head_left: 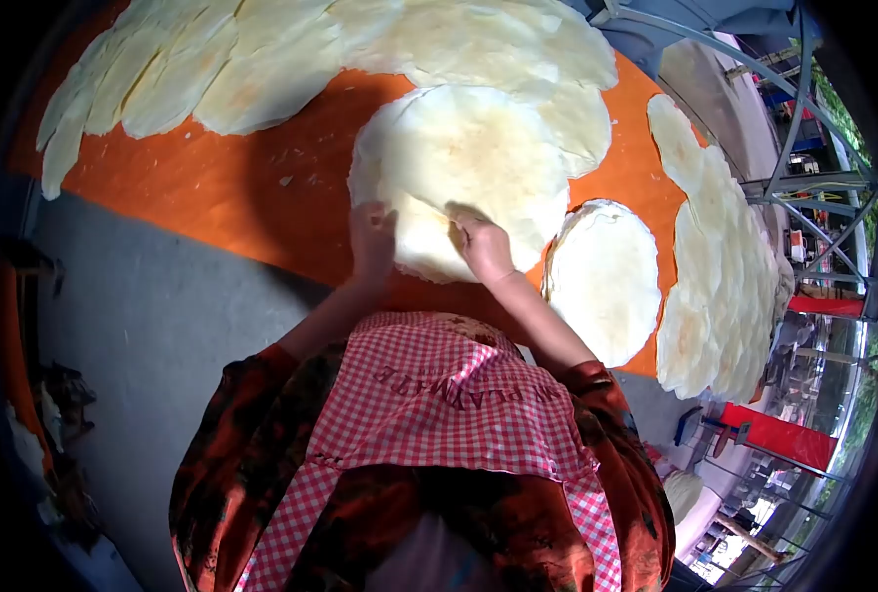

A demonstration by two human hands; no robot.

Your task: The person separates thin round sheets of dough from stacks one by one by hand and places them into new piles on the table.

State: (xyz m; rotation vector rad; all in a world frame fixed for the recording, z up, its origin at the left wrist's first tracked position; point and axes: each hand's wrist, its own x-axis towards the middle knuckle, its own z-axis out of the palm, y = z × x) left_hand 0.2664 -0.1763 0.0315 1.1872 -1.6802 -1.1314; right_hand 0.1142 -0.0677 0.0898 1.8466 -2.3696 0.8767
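Observation:
Several thin, round, pale flatbreads (473,138) lie stacked in front of me on an orange cloth, their edges slightly uneven. Over the near part of this stack, my left hand (372,242) has its fingers curled at the left side, partly in shadow. My right hand (485,247) pinches at the top sheet with thumb and fingers pressed together. Between the hands runs a raised edge of the top flatbread, held at both ends. To the right stands a second round stack (605,281), which neither hand touches.
Overlapping flatbreads (261,64) spread along the far side of the orange cloth (301,173). Another overlapping row (710,276) lies at the right. Grey floor (162,286) shows beyond the cloth's near edge at left. A metal frame (804,187) stands at far right.

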